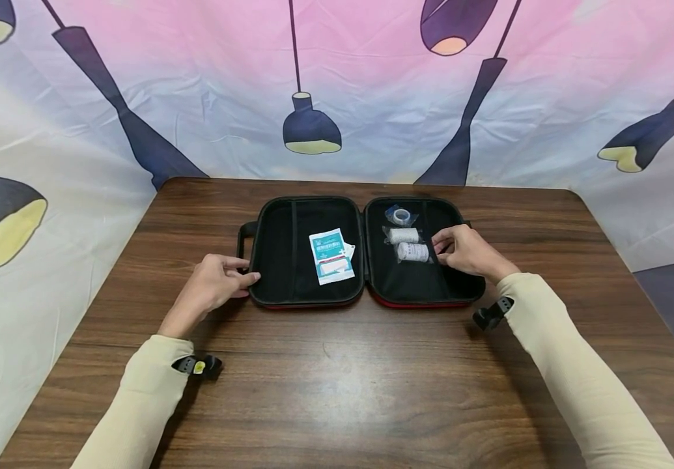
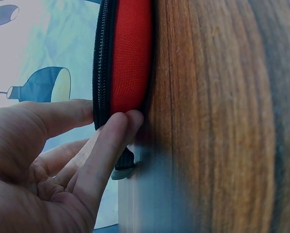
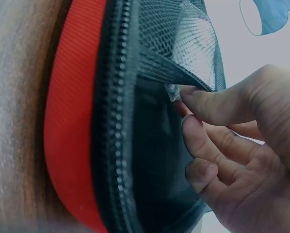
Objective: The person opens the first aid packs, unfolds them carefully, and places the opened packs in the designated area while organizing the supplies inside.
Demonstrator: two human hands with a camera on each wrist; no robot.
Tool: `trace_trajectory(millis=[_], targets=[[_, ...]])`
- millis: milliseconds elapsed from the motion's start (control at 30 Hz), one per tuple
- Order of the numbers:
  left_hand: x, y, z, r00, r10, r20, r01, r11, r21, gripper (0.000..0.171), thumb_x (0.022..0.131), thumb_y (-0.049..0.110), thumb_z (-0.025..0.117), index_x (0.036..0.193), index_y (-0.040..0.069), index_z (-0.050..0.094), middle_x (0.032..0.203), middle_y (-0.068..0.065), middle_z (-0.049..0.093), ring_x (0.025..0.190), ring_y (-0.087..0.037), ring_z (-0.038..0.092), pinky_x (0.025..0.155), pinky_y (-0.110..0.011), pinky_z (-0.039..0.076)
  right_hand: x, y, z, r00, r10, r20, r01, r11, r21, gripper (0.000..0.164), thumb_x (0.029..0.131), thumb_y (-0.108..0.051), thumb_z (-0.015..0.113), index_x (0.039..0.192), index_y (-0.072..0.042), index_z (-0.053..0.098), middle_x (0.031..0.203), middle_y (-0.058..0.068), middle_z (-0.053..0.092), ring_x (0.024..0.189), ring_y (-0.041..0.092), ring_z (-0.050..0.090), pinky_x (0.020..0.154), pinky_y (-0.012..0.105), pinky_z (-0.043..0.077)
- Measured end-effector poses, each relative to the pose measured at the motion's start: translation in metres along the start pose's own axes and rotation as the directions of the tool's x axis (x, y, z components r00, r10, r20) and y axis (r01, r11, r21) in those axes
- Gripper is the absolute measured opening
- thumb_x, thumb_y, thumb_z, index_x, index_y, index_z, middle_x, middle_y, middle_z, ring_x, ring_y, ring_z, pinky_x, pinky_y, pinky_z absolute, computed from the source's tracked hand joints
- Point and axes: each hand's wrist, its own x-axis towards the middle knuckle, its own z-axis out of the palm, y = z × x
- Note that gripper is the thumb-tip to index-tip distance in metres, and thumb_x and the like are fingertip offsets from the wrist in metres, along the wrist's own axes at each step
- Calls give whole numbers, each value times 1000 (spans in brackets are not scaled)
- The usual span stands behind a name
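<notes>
A zipped case [image 1: 275,254], black inside and red outside, lies open flat on the table. My left hand [image 1: 215,281] grips its left edge near the front corner. In the left wrist view, the fingers [image 2: 104,150] meet the red side and zipper. My right hand [image 1: 465,251] is over the right half. It pinches the clear wrapper end [image 3: 173,92] of a white bandage roll [image 1: 413,252] at the mesh pocket's edge. Another wrapped roll [image 1: 404,235] and a tape roll [image 1: 401,216] lie behind it. Teal-and-white packets [image 1: 332,256] rest in the left half.
The brown wooden table [image 1: 337,378] extends in front of the case and to both sides. A carry handle [image 1: 244,236] sticks out at the case's left. Behind the table hangs a cloth [image 1: 372,117] printed with lamps.
</notes>
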Motion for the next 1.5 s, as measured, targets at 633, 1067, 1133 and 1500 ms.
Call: trace_trajectory(millis=[633,1067,1133,1500], targets=[[-6,0,0,1000,-2,-15,2,1000,18,59,100,30,68,145,-3,52,116,-20,71,98,-27,74,88,-43,58,-22,11,-33,997,41,-65,-42,999,-7,24,96,-11,71,116,3,71,99,13,71,85,24,67,70,31,52],[-13,7,-7,988,100,-119,-75,978,194,35,98,32,69,115,2,74,89,-6,77,78,-19,75,80,-44,59,-34,30,-37,985,113,-131,-114,994,0,28,95,-17,73,114,4,70,97,14,70,86,27,66,71,35,53],[-15,10,-8,980,134,-146,-100,970,220,34,98,33,69,113,3,75,89,-7,77,78,-21,75,71,-39,58,-35,32,-37,984,117,-136,-116,993,12,30,94,-16,74,114,6,69,96,15,69,83,28,67,70,36,56],[-7,38,-1,965,254,-68,-257,966,-43,31,97,17,72,120,-3,70,104,-22,74,87,-31,75,77,-40,62,-41,40,-33,981,176,-80,-165,978,127,42,95,-15,73,122,13,61,103,23,69,80,25,72,72,36,61]])
